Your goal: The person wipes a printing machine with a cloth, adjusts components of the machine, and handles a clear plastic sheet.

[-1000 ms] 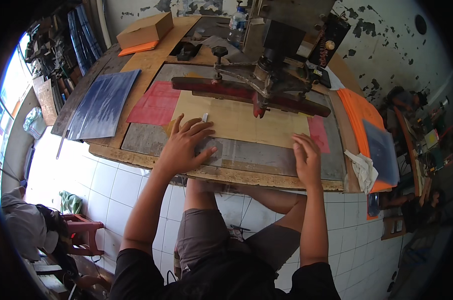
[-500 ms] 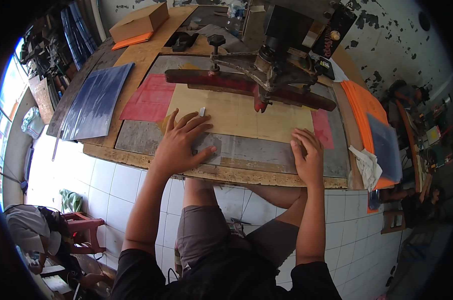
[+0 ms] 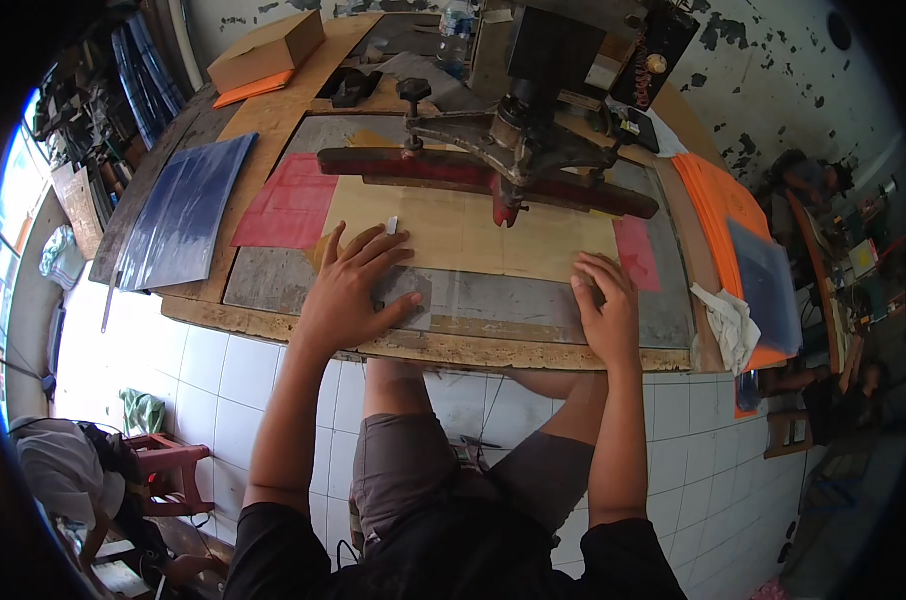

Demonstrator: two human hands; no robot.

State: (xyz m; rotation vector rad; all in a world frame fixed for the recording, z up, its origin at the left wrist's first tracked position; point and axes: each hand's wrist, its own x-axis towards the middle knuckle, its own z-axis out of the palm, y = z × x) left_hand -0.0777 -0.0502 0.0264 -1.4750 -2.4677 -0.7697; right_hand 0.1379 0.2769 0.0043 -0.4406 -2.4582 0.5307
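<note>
Left hand (image 3: 351, 290): flat, fingers spread wide, palm down on clear plastic sheet (image 3: 493, 300) (holds nothing).
Right hand (image 3: 606, 308): flat, fingers together, pressing same sheet.
Sheet: over tan cardboard panel (image 3: 473, 235), below red press bar (image 3: 473, 175).

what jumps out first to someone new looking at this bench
Two bare hands press flat on a clear sheet over tan board at the bench's near edge, the left hand with fingers spread and the right hand further right. Just behind them sits a dark metal machine with a long red bar.
</note>
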